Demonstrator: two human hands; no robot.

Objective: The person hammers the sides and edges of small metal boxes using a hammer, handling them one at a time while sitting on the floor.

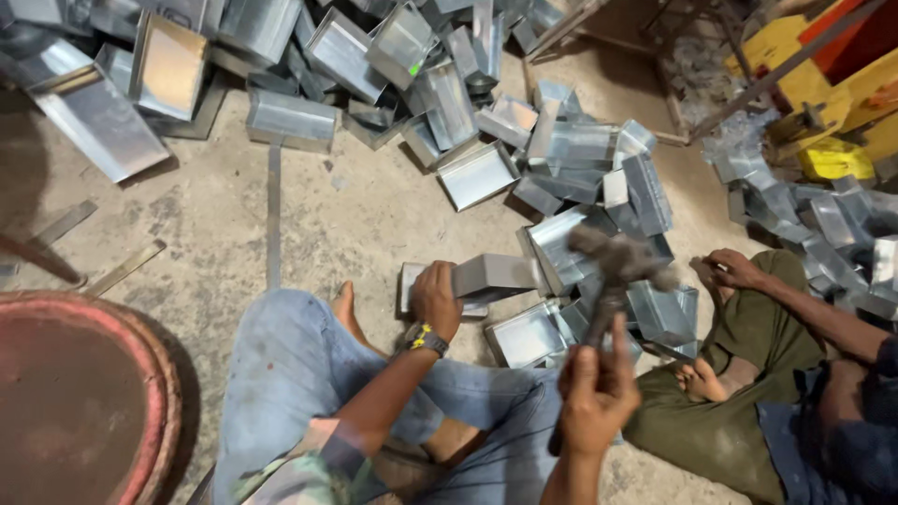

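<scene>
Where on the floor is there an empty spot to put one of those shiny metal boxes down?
Bare concrete floor lies between the heap of grey sheet-metal boxes above, the round red drum and the blue-jeaned knee. Around the hammer-holding right hand it is crowded.

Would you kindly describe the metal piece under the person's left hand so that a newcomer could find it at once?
Start at the big heap of shiny sheet-metal boxes on the concrete floor and come down to the knee in blue jeans. Just beyond it, the left hand presses a folded grey channel piece. It alone is held; the others lie loose.
</scene>
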